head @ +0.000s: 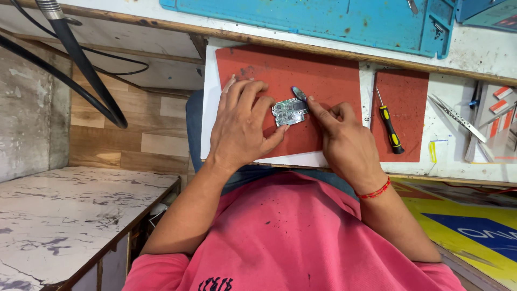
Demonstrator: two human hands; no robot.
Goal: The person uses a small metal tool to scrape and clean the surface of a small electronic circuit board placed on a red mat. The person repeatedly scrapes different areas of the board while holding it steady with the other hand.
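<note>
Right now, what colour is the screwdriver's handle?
Black and yellow: the screwdriver lies on the small red mat, clearest in the head view.

Two bare hands on a small circuit board at a repair bench.

The left hand [240, 123] lies flat with its fingers touching the left edge of the circuit board [290, 111], which rests on a red mat [323, 81]. The right hand [344, 141] presses a thin metal tool [299, 94] against the board's upper right corner, and a red thread band [375, 191] circles its wrist. A yellow-and-black screwdriver [390, 126] lies on a smaller red mat [412, 91] to the right, with tweezers [458, 117] further right. A blue tray [323, 19] sits beyond.
</note>
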